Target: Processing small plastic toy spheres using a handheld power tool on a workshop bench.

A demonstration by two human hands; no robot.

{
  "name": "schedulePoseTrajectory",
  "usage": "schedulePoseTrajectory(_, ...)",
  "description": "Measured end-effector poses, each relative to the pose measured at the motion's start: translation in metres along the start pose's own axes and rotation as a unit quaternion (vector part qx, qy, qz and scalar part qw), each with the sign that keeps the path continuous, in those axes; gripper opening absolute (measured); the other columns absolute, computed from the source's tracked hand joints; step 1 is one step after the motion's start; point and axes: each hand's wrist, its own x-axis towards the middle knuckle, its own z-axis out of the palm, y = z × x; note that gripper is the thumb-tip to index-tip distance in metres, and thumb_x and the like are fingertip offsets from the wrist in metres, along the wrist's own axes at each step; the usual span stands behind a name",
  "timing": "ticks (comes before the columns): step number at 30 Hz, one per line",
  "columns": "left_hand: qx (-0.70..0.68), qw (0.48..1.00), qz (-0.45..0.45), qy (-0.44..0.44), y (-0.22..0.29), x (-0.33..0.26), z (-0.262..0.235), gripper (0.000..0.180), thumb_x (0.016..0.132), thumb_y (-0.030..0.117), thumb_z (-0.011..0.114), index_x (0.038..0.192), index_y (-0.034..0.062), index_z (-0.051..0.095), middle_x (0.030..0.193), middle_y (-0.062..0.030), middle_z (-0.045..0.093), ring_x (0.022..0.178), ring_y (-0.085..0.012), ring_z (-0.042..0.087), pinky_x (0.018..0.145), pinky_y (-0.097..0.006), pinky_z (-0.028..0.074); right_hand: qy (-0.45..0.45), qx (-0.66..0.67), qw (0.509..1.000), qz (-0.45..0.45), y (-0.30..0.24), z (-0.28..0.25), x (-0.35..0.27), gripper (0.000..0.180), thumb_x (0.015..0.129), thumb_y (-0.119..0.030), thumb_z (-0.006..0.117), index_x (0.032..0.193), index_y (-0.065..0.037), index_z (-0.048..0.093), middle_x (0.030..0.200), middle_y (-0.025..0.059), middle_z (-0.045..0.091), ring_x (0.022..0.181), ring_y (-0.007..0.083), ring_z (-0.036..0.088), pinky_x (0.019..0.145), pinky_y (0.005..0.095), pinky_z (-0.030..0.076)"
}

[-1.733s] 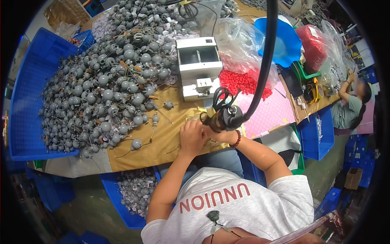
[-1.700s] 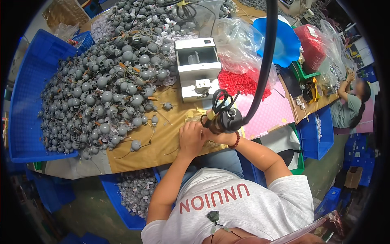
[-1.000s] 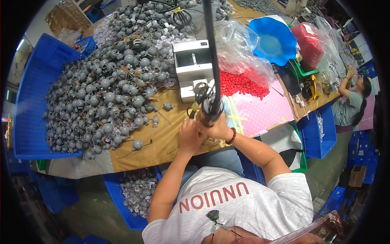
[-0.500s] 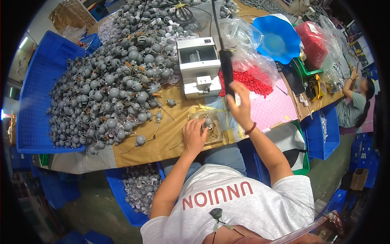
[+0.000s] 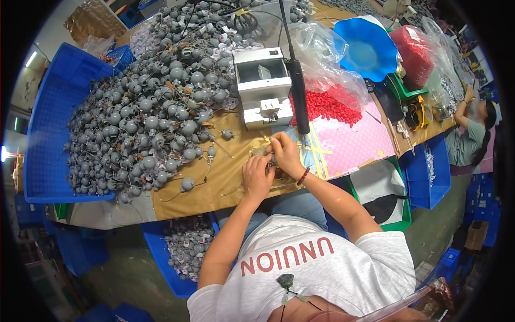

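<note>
My left hand rests at the front edge of the bench, its fingers curled round a small grey ball-shaped part on a block-like holder. Close against it, my right hand pinches thumb and fingertips together just above the part. Whatever lies in that pinch is too small to tell, and the fingers cover most of the holder. Just beyond the right hand hangs a black electric screwdriver, upright on its cord and apart from both hands.
A large heap of grey ball parts with wires spills from a blue crate at left. A white machine stands ahead. Red small pieces, a pink sheet and a blue bowl lie right. Another person sits far right.
My right hand has moved left and nearer, away from the screwdriver, to meet my left hand at the holder. The screwdriver now hangs free. My left hand has stayed in place.
</note>
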Motion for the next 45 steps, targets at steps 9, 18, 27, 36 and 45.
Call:
schedulePoseTrajectory(9,-0.118,0.992,-0.041,0.018,0.003,-0.005,-0.020,0.036,0.084,0.000,0.073,0.119,0.0028,0.064,0.110,-0.0171,0.065,0.100,-0.0386,0.063,0.083,-0.043,0.052,-0.096,0.116,0.988,0.039,-0.024,-0.020,0.009,0.020,0.107,-0.014,0.057,0.120,0.001,0.060,0.094,0.0089,0.072,0.084,0.0115,0.069,0.074,0.0263,0.056)
schedulePoseTrajectory(18,-0.071,0.835,-0.206,-0.506,-0.014,-0.058,-0.224,0.034,0.089,0.014,0.075,0.120,0.0018,0.068,0.105,-0.0136,0.073,0.093,-0.0216,0.072,0.083,-0.035,0.057,-0.099,0.069,0.989,0.083,0.020,-0.111,0.012,0.022,0.107,-0.018,0.059,0.115,0.001,0.065,0.097,0.0078,0.074,0.085,0.0114,0.069,0.075,0.0252,0.056)
schedulePoseTrajectory(27,0.103,0.992,0.010,-0.076,-0.052,0.085,-0.102,0.021,0.092,0.010,0.063,0.111,0.0020,0.068,0.110,-0.0187,0.066,0.104,-0.0412,0.063,0.086,-0.049,0.052,-0.061,0.039,0.995,0.070,0.027,-0.141,0.017,0.019,0.106,-0.016,0.060,0.113,0.001,0.066,0.095,0.0051,0.073,0.083,0.0099,0.067,0.076,0.0251,0.055)
schedulePoseTrajectory(36,0.455,0.872,0.180,-0.008,-0.140,0.181,0.000,0.015,0.080,0.016,0.062,0.091,0.0101,0.071,0.096,-0.0052,0.060,0.101,-0.0256,0.051,0.084,-0.045,0.038,0.012,-0.156,0.988,-0.007,0.038,-0.184,0.020,0.016,0.100,-0.013,0.063,0.108,0.000,0.068,0.094,0.0093,0.073,0.084,0.0170,0.070,0.077,0.0301,0.055)
schedulePoseTrajectory(45,0.238,0.961,0.141,-0.026,-0.067,0.080,-0.065,0.015,0.082,-0.001,0.064,0.097,0.0003,0.066,0.101,-0.0146,0.062,0.099,-0.0354,0.061,0.087,-0.046,0.051,0.032,-0.448,0.878,-0.164,0.042,-0.157,0.069,0.015,0.087,-0.012,0.068,0.101,-0.009,0.065,0.090,0.0139,0.063,0.089,0.0359,0.064,0.074,0.0481,0.053)
